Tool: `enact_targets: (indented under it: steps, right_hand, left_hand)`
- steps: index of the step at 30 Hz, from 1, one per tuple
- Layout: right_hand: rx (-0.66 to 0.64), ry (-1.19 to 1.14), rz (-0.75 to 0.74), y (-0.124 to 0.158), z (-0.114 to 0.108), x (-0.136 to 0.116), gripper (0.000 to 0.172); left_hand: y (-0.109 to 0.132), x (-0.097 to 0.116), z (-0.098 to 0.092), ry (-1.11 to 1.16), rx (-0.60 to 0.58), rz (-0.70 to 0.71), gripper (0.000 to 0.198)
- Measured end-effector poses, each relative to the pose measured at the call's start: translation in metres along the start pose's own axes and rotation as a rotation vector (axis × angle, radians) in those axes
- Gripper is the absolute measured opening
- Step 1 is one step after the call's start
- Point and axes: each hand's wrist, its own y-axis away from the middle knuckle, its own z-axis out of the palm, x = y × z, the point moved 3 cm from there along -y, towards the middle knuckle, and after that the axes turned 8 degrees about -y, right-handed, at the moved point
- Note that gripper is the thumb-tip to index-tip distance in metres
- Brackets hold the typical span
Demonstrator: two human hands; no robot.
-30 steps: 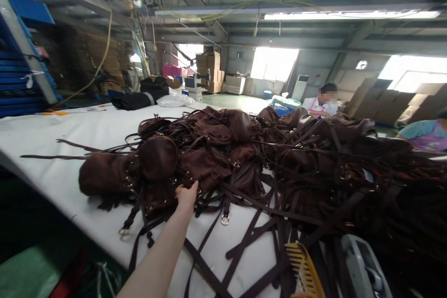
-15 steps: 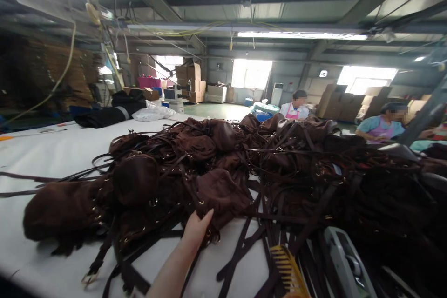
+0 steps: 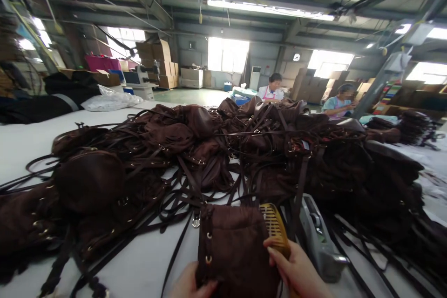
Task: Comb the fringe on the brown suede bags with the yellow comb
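Note:
A dark brown fabric bag [image 3: 237, 242] with metal eyelets down its left side is held low in front of me. My left hand [image 3: 193, 281] grips its lower left edge, the thumb on the cloth. At the bag's right edge, my right hand [image 3: 296, 265] is closed round a yellow comb [image 3: 274, 223], teeth facing left, and its fingers also touch the bag. Just right of that hand stands a grey metal tape dispenser [image 3: 321, 237]. Behind the held bag lies a large pile of similar brown bags [image 3: 167, 130] with long straps.
The white table [image 3: 136, 260] runs under everything. A clear plastic bag [image 3: 111, 98] and a black roll [image 3: 52, 102] lie at the far left. Two people [image 3: 270, 88] sit beyond the pile. Cardboard boxes [image 3: 157, 63] stand farther back.
One bag has come from the pile toward me, in my left hand. My right hand has come up into view with the comb, against the bag. The view has shifted right and down.

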Motion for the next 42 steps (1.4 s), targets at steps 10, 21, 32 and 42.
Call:
enact_targets:
  steps: [10,21,32,42]
  right_hand:
    - [-0.118,0.003,0.128,0.016,-0.003,-0.018,0.036]
    - [-0.472,-0.058,0.318,0.047,0.03,-0.035,0.04]
    - [-0.464,-0.267,0.495,0.02,0.069,-0.011,0.037]
    - [-0.48,-0.323,0.451,-0.003,0.105,0.004,0.041]
  left_hand:
    - [0.02,0.035,-0.025,-0.733,0.824,0.191,0.054]
    - [0.005,0.028,0.012,-1.013,0.162,0.054,0.033]
    - [0.026,0.027,0.047,-0.801,0.014,0.141,0.031]
    - [0.051,0.031,0.065,-0.779,-0.016,0.462,0.036]
